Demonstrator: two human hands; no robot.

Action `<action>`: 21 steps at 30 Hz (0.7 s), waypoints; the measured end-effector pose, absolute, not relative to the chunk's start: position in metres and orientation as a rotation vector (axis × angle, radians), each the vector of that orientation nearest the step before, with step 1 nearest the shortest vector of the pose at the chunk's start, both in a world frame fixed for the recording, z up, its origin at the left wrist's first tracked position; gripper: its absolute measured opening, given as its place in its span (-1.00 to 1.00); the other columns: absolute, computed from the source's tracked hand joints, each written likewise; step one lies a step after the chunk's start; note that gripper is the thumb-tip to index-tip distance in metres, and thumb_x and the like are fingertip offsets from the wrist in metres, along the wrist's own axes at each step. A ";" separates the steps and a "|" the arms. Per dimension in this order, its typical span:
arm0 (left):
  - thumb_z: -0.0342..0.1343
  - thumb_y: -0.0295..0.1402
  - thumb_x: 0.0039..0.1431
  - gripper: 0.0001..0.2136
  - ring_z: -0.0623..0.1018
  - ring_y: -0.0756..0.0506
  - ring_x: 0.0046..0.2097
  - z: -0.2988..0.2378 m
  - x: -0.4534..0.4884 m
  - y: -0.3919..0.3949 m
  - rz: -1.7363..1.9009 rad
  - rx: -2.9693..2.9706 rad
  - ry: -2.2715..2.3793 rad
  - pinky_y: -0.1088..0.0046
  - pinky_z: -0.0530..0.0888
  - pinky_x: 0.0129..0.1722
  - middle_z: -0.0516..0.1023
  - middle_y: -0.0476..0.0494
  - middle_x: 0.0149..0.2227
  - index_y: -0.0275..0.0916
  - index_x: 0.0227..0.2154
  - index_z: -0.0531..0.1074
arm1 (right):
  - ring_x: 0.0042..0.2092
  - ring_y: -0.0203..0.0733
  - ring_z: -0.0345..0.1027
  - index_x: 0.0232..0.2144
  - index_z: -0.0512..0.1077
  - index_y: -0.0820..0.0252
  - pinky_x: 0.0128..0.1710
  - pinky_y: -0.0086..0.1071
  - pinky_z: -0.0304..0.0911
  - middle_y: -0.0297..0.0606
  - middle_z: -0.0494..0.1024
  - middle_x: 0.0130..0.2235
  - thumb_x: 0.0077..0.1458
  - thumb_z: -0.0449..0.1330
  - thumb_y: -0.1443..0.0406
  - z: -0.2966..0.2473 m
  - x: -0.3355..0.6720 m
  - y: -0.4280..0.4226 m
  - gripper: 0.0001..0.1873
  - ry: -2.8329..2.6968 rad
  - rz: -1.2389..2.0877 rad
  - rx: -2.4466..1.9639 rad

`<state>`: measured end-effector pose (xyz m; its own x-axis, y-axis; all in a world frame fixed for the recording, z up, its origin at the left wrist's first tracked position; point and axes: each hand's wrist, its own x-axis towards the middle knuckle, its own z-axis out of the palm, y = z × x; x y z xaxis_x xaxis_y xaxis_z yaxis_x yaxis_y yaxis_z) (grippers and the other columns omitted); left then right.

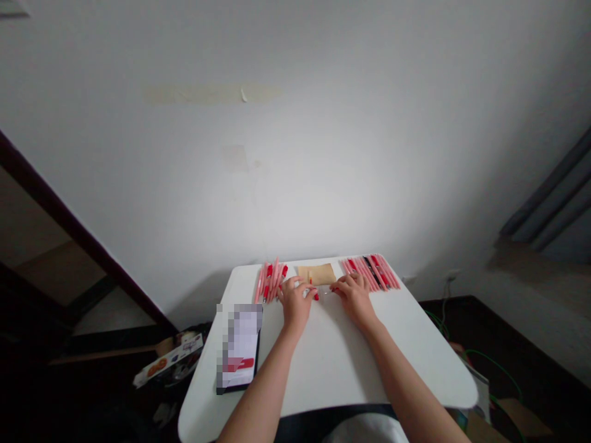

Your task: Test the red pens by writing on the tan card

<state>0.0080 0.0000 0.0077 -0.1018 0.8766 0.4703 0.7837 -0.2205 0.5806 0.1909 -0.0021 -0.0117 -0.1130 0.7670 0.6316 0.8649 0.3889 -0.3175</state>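
My left hand (296, 303) is closed, pinching a short red pen part (316, 296) that sticks out past its fingertips. My right hand (355, 299) sits a little to the right, its fingers pressed together on something small and dark that I cannot make out. In the gap between the hands shows a thin, pale, clear-looking piece (327, 293), too small to name. Just beyond them lies a tan paper-like sheet (323, 273) with a small red piece on it. Pink and red pens (269, 284) lie loosely beside my left hand.
Pink, red and black pens (372, 272) lie side by side at the back right of the white table (332, 375). A tablet or large phone (240, 351), partly blurred out, rests on the left. A wall stands behind the table; cables and boxes are on the floor.
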 end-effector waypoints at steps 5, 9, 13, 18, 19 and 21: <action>0.30 -0.35 -0.05 -0.92 0.37 -0.19 0.05 0.011 0.009 -0.002 1.218 2.021 1.886 0.06 0.19 0.13 0.49 -0.09 -0.09 -0.08 -0.42 0.58 | -0.03 0.01 0.14 -0.31 0.53 -0.10 -0.01 -0.02 0.02 -0.24 0.51 -0.19 0.18 0.11 0.29 -0.012 0.192 -0.002 -0.80 -1.953 -0.183 -1.416; 0.30 -0.37 -0.05 -0.91 0.37 -0.19 0.05 0.011 0.009 -0.002 1.218 2.029 1.884 0.06 0.19 0.12 0.49 -0.09 -0.09 -0.08 -0.42 0.58 | -0.02 0.01 0.12 -0.32 0.53 -0.11 -0.01 -0.02 0.03 -0.25 0.50 -0.16 0.18 0.11 0.31 -0.010 0.192 -0.003 -0.79 -2.010 -0.186 -1.417; 0.29 -0.36 -0.04 -0.92 0.36 -0.19 0.06 0.009 0.008 -0.002 1.209 2.031 1.888 0.06 0.18 0.13 0.49 -0.09 -0.08 -0.09 -0.41 0.58 | 0.00 0.02 0.11 -0.33 0.54 -0.12 0.01 0.00 0.02 -0.26 0.49 -0.14 0.17 0.13 0.29 -0.009 0.191 -0.004 -0.81 -2.038 -0.182 -1.431; 0.27 -0.35 -0.02 -0.93 0.36 -0.17 0.07 0.009 0.008 -0.001 1.172 2.032 1.900 0.09 0.17 0.14 0.48 -0.07 -0.07 -0.09 -0.40 0.58 | 0.02 -0.01 0.11 -0.29 0.55 -0.14 0.08 0.00 -0.03 -0.28 0.48 -0.09 0.17 0.14 0.31 -0.007 0.190 -0.006 -0.79 -2.041 -0.149 -1.477; 0.27 -0.35 -0.01 -0.93 0.36 -0.17 0.07 0.010 0.008 -0.001 1.164 2.033 1.901 0.09 0.16 0.14 0.48 -0.07 -0.07 -0.09 -0.40 0.58 | 0.03 -0.02 0.11 -0.28 0.55 -0.15 0.09 0.00 -0.04 -0.29 0.47 -0.08 0.17 0.14 0.31 -0.006 0.190 -0.007 -0.78 -2.039 -0.140 -1.488; 0.27 -0.35 -0.01 -0.93 0.35 -0.17 0.07 0.011 0.009 -0.002 1.146 2.031 1.904 0.09 0.15 0.15 0.48 -0.07 -0.07 -0.09 -0.40 0.58 | 0.03 -0.02 0.11 -0.26 0.55 -0.17 0.11 0.00 -0.07 -0.29 0.47 -0.08 0.18 0.13 0.30 -0.005 0.190 -0.008 -0.77 -2.040 -0.123 -1.499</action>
<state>0.0087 -0.0017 0.0107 -0.0851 0.8993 0.4289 0.7998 -0.1950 0.5676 0.1898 -0.0076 -0.0050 -0.1839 0.8392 0.5117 0.8948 0.3584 -0.2661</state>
